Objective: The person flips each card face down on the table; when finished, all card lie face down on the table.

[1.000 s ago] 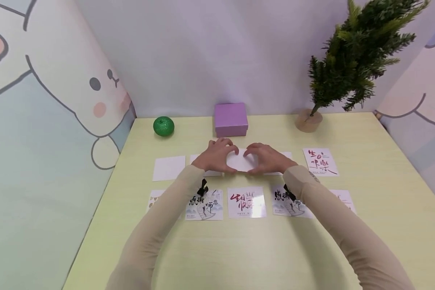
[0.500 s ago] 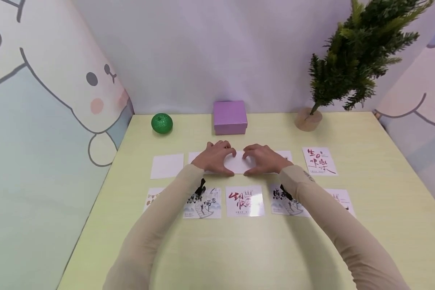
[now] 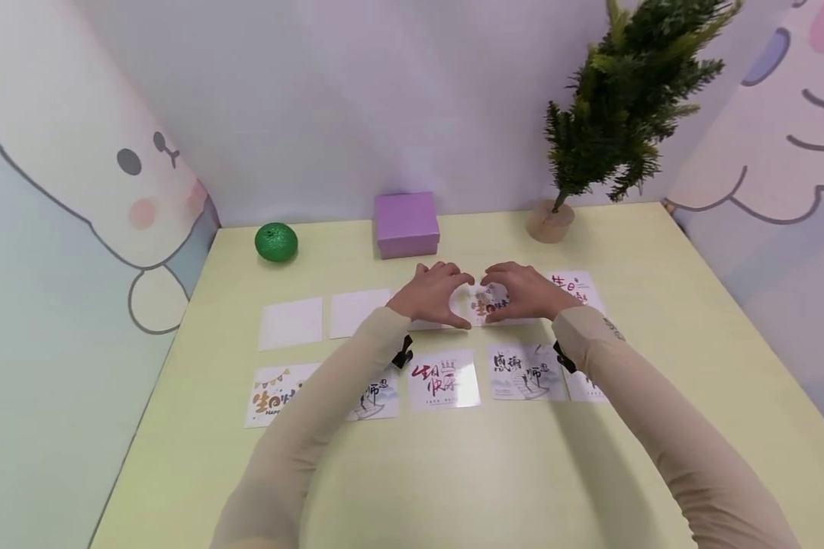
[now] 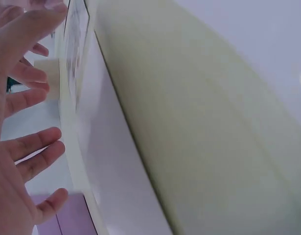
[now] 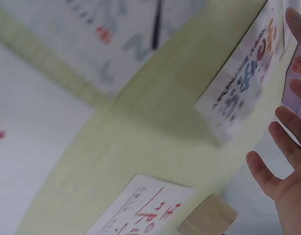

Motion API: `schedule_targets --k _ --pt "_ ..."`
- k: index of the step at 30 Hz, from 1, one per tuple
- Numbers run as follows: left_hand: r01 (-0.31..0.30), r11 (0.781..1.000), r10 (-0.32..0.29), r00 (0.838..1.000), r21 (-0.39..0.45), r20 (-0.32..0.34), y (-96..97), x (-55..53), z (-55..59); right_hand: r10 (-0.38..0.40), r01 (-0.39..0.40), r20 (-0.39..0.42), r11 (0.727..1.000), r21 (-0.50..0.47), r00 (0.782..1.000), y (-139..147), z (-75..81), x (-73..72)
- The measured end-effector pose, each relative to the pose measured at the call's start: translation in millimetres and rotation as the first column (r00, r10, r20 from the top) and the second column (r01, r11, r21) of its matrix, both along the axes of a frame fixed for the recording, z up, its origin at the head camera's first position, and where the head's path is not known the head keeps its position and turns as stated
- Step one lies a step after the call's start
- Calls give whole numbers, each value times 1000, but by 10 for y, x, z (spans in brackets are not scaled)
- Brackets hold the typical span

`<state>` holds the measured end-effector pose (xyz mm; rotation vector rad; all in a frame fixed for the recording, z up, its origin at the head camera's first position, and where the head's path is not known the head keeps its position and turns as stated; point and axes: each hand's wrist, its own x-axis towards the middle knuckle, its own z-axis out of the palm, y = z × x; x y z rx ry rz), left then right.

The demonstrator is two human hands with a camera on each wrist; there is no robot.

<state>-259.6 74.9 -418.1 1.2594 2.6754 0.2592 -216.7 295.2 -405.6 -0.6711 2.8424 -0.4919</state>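
Observation:
Both hands are held above the back row of cards, thumbs and fingers arched toward each other and apart. My left hand (image 3: 437,296) is over a blank white card (image 3: 461,299), which shows as a pale strip (image 4: 116,166) below the fingers in the left wrist view. My right hand (image 3: 527,293) is over a card with orange lettering (image 3: 484,305), part of which it covers. In the wrist views the fingers (image 4: 35,164) of the left hand and fingers (image 5: 282,142) of the right are spread with nothing between them. Contact with the cards is not visible.
Two blank cards (image 3: 291,323) lie left in the back row, a red-lettered card (image 3: 580,288) right. Several printed cards (image 3: 442,381) form a front row, partly under the sleeves. Behind stand a green ball (image 3: 276,242), purple box (image 3: 407,225) and small tree (image 3: 618,114) in a wooden base (image 3: 550,222).
Both hands have shifted right, from the blank card in the middle of the back row toward the orange-lettered card beside it. The head view has turned right.

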Motion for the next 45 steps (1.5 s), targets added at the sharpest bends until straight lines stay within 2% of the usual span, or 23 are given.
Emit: schedule_targets --k 6,11,17,26,30,35,40,45 --pt "3 998 -4 1000 -56 -6 232 43 -76 -73 71 81 997 26 994 162 -125 -6" --pt "9 998 -9 1000 -55 1 388 111 -97 -113 109 104 993 46 988 261 -173 -6" --pt "5 998 -6 1000 -56 -4 461 143 -77 -123 114 102 990 85 987 247 -98 29" --pt "8 998 -11 998 -64 -56 490 179 -72 -69 65 38 993 102 997 268 -68 115" --pt "-6 999 3 998 -53 -69 503 196 1 -41 44 -32 995 95 999 288 14 153" --pt "9 1000 -12 991 -24 -132 549 211 195 -28 35 -113 998 60 993 331 201 211" --pt "24 999 -28 983 -27 -182 579 227 359 -52 53 -111 999 11 993 347 346 275" --pt "29 1000 -28 989 6 -144 586 238 371 -87 86 -81 996 -19 993 411 436 340"
